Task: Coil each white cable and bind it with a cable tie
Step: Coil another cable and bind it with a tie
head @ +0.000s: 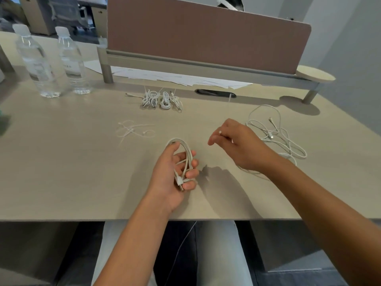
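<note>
The left hand (175, 172) gripped the coiled cable (183, 155), fingers curled round its loops. Just right of that coil, the right hand (233, 145) pinched the free end (220, 132). That end likely needed laying onto the loops evenly, coil kept tight.

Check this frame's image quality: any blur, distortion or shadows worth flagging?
Head view: wide-angle lens bows the desk edge and divider; right hand slightly motion-blurred; left hand and its coiled cable sharper; hand shadows fall on the desk, no glare.

You see white cables (276, 137) on a beige table (72, 162). The divider panel (206, 34) is a dusty brown; your bottles (37, 58) are clear.
</note>
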Motion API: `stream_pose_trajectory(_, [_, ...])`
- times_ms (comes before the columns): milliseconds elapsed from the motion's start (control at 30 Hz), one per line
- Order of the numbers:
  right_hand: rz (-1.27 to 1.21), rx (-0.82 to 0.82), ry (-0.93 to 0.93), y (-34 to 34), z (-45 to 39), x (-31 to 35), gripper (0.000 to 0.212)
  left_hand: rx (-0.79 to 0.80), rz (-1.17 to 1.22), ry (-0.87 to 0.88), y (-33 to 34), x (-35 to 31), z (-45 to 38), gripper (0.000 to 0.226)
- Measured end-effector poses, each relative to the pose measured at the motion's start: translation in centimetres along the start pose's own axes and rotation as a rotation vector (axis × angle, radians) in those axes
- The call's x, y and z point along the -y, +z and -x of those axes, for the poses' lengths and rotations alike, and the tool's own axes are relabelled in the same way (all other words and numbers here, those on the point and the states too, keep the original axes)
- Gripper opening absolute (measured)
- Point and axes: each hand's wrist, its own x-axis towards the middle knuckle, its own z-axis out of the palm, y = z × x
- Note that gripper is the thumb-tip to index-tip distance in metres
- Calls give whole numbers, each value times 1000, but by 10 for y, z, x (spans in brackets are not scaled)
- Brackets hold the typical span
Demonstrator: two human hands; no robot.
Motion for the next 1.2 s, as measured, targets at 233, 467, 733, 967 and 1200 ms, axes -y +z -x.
stream_pose_trajectory(233, [-27,10,87,-15,8,-20,39,19,-9,-38,9,10,-16,40])
stream_pose_trajectory(467, [-43,-265,67,-24,19,-17,43,47,-24,-53,17,13,-23,40])
stream_pose_trajectory(733, [-40,-497,50,-19,25,-7,42,57,-78,1,25,0,-43,51])
stream_pose_trajectory(967, [5,-440,4,-18,14,-3,43,58,-175,105,43,-18,-59,54])
stream_pose_trajectory(1200, [185,-375,116,-26,-1,0,42,81,-169,118,48,-17,-60,59])
